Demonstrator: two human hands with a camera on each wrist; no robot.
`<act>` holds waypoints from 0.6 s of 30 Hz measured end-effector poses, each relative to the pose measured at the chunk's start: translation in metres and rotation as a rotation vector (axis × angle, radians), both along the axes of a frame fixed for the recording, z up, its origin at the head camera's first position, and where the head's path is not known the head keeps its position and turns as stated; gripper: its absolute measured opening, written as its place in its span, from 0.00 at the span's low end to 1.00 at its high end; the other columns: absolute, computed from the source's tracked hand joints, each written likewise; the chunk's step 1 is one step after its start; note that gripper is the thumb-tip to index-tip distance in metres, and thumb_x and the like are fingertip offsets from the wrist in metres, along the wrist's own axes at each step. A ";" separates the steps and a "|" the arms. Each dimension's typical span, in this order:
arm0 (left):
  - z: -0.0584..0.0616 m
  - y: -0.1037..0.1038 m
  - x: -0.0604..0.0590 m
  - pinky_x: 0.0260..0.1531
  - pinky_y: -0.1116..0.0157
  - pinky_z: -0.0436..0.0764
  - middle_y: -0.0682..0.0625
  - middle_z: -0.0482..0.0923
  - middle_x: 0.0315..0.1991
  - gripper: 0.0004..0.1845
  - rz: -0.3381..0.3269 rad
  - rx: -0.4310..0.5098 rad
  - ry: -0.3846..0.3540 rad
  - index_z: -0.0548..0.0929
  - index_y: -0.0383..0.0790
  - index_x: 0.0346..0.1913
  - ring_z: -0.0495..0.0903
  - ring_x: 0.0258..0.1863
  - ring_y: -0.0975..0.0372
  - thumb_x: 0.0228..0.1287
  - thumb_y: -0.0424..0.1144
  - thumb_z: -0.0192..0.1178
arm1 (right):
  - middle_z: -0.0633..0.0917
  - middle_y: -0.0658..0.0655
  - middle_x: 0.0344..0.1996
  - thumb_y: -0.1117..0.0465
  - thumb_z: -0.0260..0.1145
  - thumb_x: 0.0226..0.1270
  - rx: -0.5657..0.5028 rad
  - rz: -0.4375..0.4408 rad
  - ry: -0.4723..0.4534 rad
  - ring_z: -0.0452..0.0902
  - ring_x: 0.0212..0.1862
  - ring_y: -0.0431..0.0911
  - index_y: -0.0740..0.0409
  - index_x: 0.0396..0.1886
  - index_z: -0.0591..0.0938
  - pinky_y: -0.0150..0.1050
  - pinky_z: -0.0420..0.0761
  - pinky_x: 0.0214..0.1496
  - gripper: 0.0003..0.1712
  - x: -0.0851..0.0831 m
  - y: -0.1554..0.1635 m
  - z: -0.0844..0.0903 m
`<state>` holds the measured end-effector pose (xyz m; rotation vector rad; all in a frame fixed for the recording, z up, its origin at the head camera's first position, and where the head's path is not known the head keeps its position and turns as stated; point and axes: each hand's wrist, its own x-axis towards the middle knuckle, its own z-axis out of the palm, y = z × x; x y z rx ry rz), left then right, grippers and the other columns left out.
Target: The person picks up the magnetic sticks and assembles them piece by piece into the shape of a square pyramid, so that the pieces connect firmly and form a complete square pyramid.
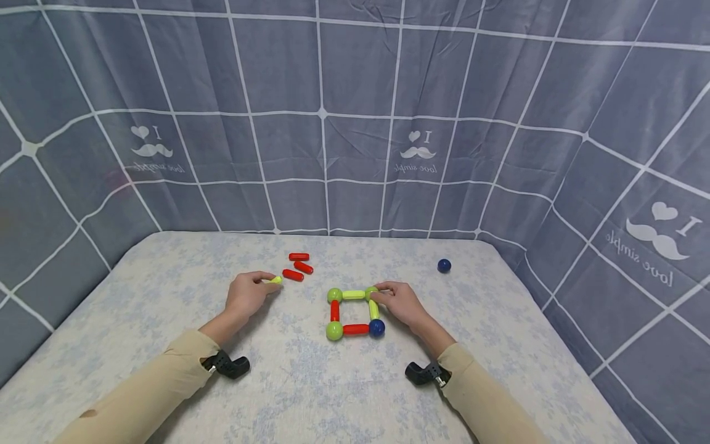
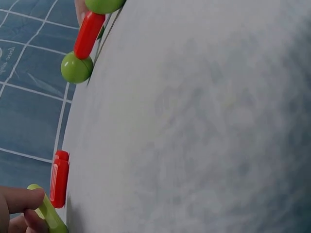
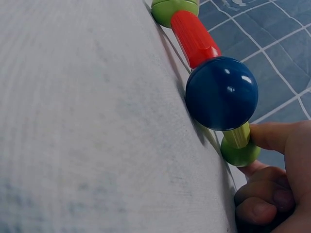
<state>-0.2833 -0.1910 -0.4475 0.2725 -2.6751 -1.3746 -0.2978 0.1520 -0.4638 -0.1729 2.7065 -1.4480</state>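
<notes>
A square of rods and balls lies on the table. Its near side is a red rod [image 1: 355,329] and its left side another red rod [image 1: 334,311]; yellow-green rods [image 1: 353,295] form the far and right sides. Green balls [image 1: 334,331] sit at three corners, a blue ball [image 3: 221,93] at the near right one. My right hand [image 1: 405,303] pinches the far right green ball [image 3: 240,153], thumb beside the adjoining rod. To the left of the square, my left hand [image 1: 246,296] holds a loose yellow-green rod [image 2: 50,212] between thumb and fingers.
Three loose red rods [image 1: 293,275] lie just beyond my left hand. A second blue ball [image 1: 444,266] rests at the back right of the table [image 1: 310,394]. Behind and beside the table hangs a grey-blue curtain [image 1: 355,148] with white grid lines.
</notes>
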 end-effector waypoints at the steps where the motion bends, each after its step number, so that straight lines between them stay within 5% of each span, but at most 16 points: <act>1: 0.001 0.000 0.001 0.21 0.67 0.69 0.48 0.76 0.31 0.16 -0.005 0.021 -0.007 0.87 0.37 0.54 0.68 0.23 0.61 0.67 0.42 0.65 | 0.84 0.54 0.43 0.46 0.69 0.66 -0.002 0.001 -0.002 0.65 0.33 0.43 0.52 0.52 0.87 0.38 0.66 0.33 0.21 0.000 0.000 0.000; 6: 0.003 0.001 0.005 0.19 0.66 0.67 0.46 0.77 0.34 0.18 -0.037 0.147 -0.041 0.85 0.37 0.57 0.65 0.18 0.63 0.67 0.41 0.65 | 0.83 0.53 0.40 0.47 0.69 0.66 -0.008 0.002 -0.011 0.65 0.33 0.43 0.52 0.53 0.87 0.38 0.66 0.34 0.21 0.001 0.000 0.001; 14: 0.005 0.006 0.010 0.27 0.65 0.66 0.39 0.74 0.66 0.21 -0.078 0.275 -0.092 0.83 0.37 0.60 0.69 0.35 0.58 0.66 0.40 0.65 | 0.85 0.54 0.47 0.46 0.70 0.65 0.008 -0.006 -0.003 0.69 0.37 0.44 0.51 0.52 0.87 0.37 0.69 0.37 0.21 0.002 0.000 0.002; 18: 0.006 0.010 0.014 0.22 0.67 0.64 0.46 0.84 0.48 0.22 -0.091 0.340 -0.109 0.83 0.38 0.61 0.68 0.25 0.62 0.65 0.40 0.67 | 0.85 0.55 0.52 0.45 0.70 0.65 0.016 -0.007 0.003 0.71 0.41 0.45 0.52 0.51 0.88 0.37 0.71 0.41 0.21 0.002 0.000 0.002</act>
